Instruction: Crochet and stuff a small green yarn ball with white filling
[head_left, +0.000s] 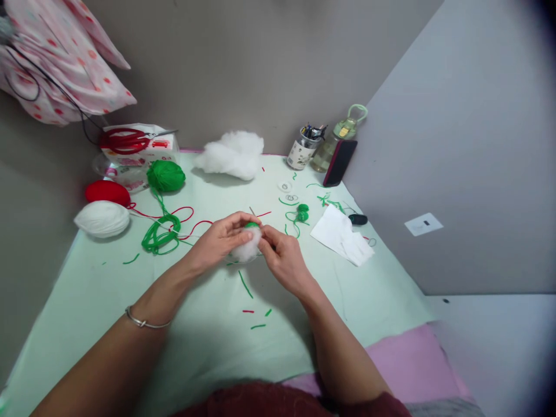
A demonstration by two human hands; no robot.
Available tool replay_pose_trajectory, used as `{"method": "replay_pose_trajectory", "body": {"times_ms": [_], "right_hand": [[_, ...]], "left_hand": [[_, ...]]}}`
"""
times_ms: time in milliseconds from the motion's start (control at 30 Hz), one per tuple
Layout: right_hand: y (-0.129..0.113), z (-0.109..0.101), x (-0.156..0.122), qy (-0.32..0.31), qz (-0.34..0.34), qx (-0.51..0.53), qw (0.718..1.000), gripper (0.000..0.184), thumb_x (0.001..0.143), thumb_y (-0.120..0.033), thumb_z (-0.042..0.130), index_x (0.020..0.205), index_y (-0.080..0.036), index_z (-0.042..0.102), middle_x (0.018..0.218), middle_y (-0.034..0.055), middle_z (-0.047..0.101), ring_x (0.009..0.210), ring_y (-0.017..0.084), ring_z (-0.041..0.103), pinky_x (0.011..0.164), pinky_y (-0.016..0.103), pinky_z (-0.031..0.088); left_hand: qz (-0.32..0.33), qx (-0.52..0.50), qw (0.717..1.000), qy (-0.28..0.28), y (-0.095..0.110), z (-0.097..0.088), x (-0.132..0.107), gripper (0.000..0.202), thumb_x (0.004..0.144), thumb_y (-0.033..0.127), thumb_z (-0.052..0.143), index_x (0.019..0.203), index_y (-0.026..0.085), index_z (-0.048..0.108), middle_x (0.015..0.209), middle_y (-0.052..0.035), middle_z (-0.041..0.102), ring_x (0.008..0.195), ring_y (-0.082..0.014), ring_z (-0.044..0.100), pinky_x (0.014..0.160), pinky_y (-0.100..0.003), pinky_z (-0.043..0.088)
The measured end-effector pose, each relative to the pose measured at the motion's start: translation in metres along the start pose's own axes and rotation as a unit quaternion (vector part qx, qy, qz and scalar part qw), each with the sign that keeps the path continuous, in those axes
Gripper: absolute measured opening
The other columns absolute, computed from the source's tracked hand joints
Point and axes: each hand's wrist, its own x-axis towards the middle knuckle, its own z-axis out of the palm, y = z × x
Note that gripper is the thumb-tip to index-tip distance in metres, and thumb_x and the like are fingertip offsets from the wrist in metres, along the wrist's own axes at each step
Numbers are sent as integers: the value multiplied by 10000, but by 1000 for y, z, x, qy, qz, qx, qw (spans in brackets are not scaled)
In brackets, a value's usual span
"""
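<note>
My left hand (219, 240) and my right hand (282, 258) meet over the middle of the pale green cloth (130, 324). Between them sits a small green crocheted piece with white stuffing (248, 246) bulging from it. The left fingers curl round the piece from the left. The right fingertips pinch at its right side, pressed against the stuffing. A thin hook or needle (252, 211) sticks up just behind the piece. A silver bangle (145, 322) circles my left wrist.
Green (165, 175), red (107, 191) and white (102, 219) yarn balls lie at left, with loose green yarn (160, 234). A stuffing heap (232, 154), a pen cup (304, 149), a bottle (343, 136), a phone (339, 163), white paper (343, 234) and red scissors (128, 140) lie behind.
</note>
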Motion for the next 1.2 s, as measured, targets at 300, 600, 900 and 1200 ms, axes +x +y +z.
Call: {"method": "replay_pose_trajectory", "body": {"times_ms": [300, 600, 900, 1200], "right_hand": [[-5, -1, -3, -9, 0, 25, 1000, 251, 994, -333, 492, 767, -225, 500, 645, -54, 422, 594, 125, 369, 619, 275, 294], [-3, 4, 4, -16, 48, 199, 979, 368, 950, -487, 577, 717, -211, 503, 632, -61, 348, 587, 110, 309, 561, 273, 245], [-6, -3, 3, 33, 59, 197, 978, 323, 850, -452, 662, 683, -211, 528, 549, -88, 300, 538, 95, 256, 539, 271, 229], [-10, -8, -3, -6, 12, 117, 993, 231, 958, -365, 571, 784, -214, 550, 603, -75, 367, 579, 113, 321, 586, 274, 285]], "left_hand": [[7, 62, 995, 77, 0, 15, 0, 267, 853, 363, 659, 1054, 186, 657, 870, -16, 691, 706, -154, 622, 637, -266, 474], [65, 128, 973, 181, -7, 30, -1, 119, 855, 242, 601, 940, 229, 519, 899, 8, 580, 799, -165, 562, 749, -295, 448], [55, 156, 980, 106, 19, 30, -13, 150, 942, 302, 565, 1078, 240, 545, 1003, -16, 600, 902, -188, 563, 786, -316, 449], [51, 124, 987, 86, 17, 17, -7, 170, 878, 312, 641, 1015, 217, 610, 990, -21, 631, 955, -201, 590, 852, -337, 465]]}}
